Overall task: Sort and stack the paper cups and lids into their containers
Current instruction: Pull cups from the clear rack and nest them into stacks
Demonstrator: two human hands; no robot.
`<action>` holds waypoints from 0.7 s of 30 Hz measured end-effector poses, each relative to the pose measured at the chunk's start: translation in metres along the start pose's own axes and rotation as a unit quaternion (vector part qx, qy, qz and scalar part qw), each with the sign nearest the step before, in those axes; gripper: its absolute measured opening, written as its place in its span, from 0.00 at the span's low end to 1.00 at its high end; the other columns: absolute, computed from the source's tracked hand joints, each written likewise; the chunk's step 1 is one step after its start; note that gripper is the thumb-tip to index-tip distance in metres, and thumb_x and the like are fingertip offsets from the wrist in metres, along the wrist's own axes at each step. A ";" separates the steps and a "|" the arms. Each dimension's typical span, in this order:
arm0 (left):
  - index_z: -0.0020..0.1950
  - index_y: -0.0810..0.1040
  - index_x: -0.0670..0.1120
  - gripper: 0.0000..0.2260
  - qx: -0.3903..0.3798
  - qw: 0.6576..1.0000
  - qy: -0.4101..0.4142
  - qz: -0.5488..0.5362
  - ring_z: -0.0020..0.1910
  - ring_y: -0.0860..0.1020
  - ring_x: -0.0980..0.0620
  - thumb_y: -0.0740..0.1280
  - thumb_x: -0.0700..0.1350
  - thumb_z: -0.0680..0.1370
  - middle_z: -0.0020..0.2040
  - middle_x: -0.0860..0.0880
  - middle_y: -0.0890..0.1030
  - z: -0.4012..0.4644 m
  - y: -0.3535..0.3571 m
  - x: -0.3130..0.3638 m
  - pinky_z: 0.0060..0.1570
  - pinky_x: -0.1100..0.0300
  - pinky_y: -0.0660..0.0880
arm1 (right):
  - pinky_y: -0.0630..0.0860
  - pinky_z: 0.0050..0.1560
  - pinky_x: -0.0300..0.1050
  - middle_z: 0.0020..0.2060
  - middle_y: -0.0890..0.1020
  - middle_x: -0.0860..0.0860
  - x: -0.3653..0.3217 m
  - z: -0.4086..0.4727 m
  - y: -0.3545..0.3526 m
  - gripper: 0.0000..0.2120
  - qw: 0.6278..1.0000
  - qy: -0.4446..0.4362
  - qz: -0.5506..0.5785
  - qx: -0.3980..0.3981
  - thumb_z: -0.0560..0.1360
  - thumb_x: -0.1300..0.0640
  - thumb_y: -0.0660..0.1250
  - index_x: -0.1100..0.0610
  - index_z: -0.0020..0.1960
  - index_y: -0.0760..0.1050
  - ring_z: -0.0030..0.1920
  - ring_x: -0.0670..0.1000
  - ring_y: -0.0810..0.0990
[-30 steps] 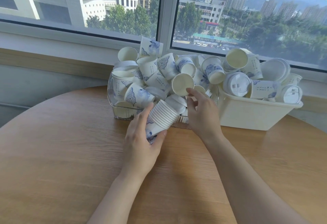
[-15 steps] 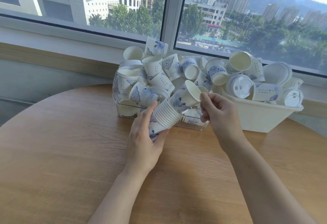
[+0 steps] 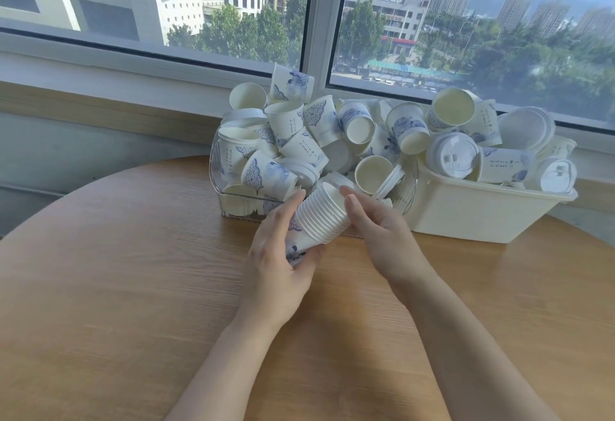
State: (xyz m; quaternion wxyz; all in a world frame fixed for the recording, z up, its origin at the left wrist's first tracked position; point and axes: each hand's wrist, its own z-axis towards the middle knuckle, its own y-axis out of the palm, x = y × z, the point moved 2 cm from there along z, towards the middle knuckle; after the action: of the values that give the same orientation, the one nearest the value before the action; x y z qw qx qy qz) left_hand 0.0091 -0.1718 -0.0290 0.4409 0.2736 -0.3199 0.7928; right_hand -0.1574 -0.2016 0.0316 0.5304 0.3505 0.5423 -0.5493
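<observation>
The clear bin (image 3: 229, 201) stands on the round table (image 3: 133, 287), at its far side, below the window (image 3: 312, 14). Just right of the bin, touching it, stands the tub (image 3: 472, 217). Loose paper cups (image 3: 286, 121) and lids (image 3: 452, 154) lie heaped in both. Before the bin, a tilted stack of nested cups (image 3: 319, 217) sits between the left hand (image 3: 279, 254) and the right hand (image 3: 379, 231).

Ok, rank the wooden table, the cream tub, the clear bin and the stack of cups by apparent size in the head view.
1. wooden table, by far.
2-3. cream tub and clear bin: too alike, and cups hide the bin's extent.
4. stack of cups, although nearest the camera.
</observation>
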 end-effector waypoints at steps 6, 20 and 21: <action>0.77 0.70 0.53 0.36 0.010 1.000 -0.028 -0.008 0.67 0.77 0.54 0.79 0.39 0.73 0.68 0.55 0.78 -0.001 -0.011 -0.003 0.64 0.52 0.77 | 0.75 0.70 0.53 0.60 0.85 0.40 0.004 0.002 0.023 0.19 0.999 -0.017 0.028 0.030 0.78 0.37 0.63 0.41 0.65 0.78 0.64 0.43 0.82; 0.80 0.66 0.54 0.38 0.084 0.981 -0.159 -0.068 0.69 0.77 0.58 0.76 0.33 0.75 0.73 0.58 0.75 -0.002 -0.113 -0.054 0.59 0.69 0.75 | 0.76 0.58 0.35 0.62 0.82 0.44 0.035 -0.015 0.107 0.26 0.999 -0.032 0.028 0.026 0.81 0.57 0.70 0.49 0.77 0.69 0.59 0.43 0.82; 0.81 0.64 0.54 0.39 0.085 0.981 -0.161 -0.064 0.69 0.77 0.57 0.76 0.33 0.75 0.74 0.55 0.74 -0.001 -0.119 -0.060 0.58 0.70 0.76 | 0.76 0.58 0.34 0.62 0.82 0.44 0.036 -0.016 0.109 0.26 0.999 -0.032 0.024 0.027 0.81 0.57 0.70 0.48 0.77 0.69 0.58 0.44 0.82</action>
State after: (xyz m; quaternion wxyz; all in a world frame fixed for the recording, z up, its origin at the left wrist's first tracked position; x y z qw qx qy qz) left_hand 0.1401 -0.1543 -0.0405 0.4088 0.4544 -0.3001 0.7324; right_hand -0.0621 -0.1772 -0.0303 0.5509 0.3600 0.5010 -0.5621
